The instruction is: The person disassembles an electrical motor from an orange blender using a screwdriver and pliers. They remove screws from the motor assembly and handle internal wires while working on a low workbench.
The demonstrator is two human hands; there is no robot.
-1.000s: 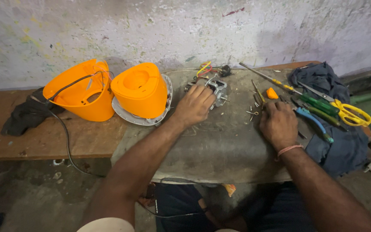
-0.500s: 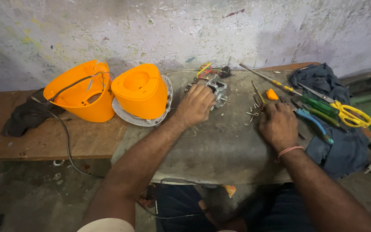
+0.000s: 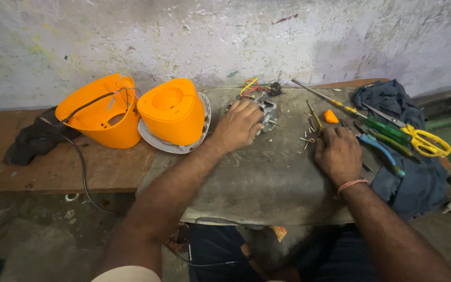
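Low wooden surface (image 3: pixel 53 172) under a grey mat (image 3: pixel 267 177), against a stained pale wall (image 3: pixel 184 36). Left hand (image 3: pixel 238 125) grasping small metal motor (image 3: pixel 267 112) at far centre. Right hand (image 3: pixel 337 154) resting flat, released, beside loose screws (image 3: pixel 309 137).

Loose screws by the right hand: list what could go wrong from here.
1. The loose screws lie scattered beside the right hand; a sweep could knock them off the bench.
2. The left hand covers the small motor, whose coloured wires could snag.
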